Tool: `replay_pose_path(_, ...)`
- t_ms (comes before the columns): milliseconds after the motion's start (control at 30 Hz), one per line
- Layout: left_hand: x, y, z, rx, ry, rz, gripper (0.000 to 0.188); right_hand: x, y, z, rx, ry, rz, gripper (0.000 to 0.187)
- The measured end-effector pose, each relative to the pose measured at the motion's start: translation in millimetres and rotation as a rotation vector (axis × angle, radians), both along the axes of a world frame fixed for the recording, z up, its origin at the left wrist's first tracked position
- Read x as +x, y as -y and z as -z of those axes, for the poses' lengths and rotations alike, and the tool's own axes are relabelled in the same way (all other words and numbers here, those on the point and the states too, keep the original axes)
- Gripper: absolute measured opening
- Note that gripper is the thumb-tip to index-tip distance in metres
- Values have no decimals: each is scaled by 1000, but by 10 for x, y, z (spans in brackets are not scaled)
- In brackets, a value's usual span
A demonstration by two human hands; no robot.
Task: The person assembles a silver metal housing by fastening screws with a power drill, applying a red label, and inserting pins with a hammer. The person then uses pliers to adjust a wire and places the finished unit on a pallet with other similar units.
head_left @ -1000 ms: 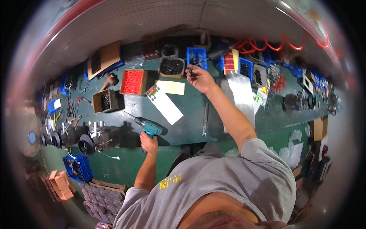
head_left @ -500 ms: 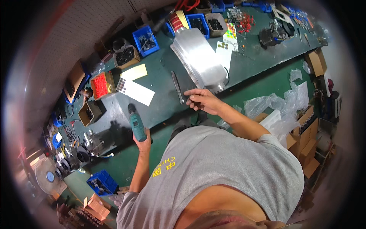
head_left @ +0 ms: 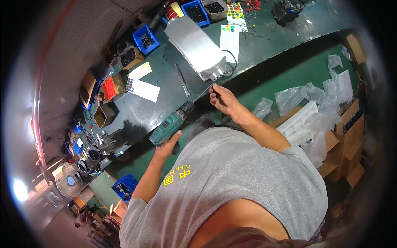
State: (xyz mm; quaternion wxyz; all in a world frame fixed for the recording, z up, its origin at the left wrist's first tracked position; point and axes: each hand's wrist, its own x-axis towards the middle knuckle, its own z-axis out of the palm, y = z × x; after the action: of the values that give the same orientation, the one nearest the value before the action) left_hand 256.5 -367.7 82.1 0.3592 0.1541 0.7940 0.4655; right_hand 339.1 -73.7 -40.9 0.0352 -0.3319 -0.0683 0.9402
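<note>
My left hand (head_left: 170,144) grips a green cordless drill (head_left: 167,128) by its handle, its dark chuck pointing toward my right hand. My right hand (head_left: 224,100) is closed, thumb and fingers pinched together at the bench's front edge. A small dark thing shows at those fingertips, too small to name. Between chuck and fingertips runs a thin pale line; I cannot tell whether it is a bit or the bench edge. Just beyond my right hand lies a silver metal housing (head_left: 196,45) with short stubs at its near end. A wrench (head_left: 182,81) rests on the bench left of the housing.
The green bench (head_left: 264,45) carries blue bins (head_left: 145,39), a box of red parts (head_left: 109,89), white sticker sheets (head_left: 144,90) and a dark assembly (head_left: 285,12). Plastic bags (head_left: 289,97) and cardboard boxes (head_left: 351,136) stand at right. A fan (head_left: 69,180) is at far left.
The drill has swung from pointing away to pointing right, its chuck nearing my right hand. My right fingers have gone from spread to pinched. The view has shifted.
</note>
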Motion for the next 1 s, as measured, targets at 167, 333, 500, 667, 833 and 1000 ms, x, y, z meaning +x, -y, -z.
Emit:
replay_pose_path(167, 66, -49, -86, 10, -59, 30, 30, 23, -24, 50, -52, 3, 74, 15)
replay_pose_path(333, 23, -50, -189, -6, -32, 33, 27, -12, -44, 24, -78, -29, -5, 16)
replay_pose_path(500, -214, 376, 108, 37, -432, 311, 28, -101, -129, 48, -64, -10, -206, 15)
replay_pose_path(667, -309, 115, -140, -31, -164, 137, 30, -263, -60, 158, -157, -43, -157, 15)
replay_pose_path(833, -373, -45, -68, 74, -115, 60, 29, -478, 2, 332, -183, -31, -54, 15)
replay_pose_path(1000, -496, -126, 51, 71, -103, 39, 29, -414, -31, 236, 56, 127, -148, 19)
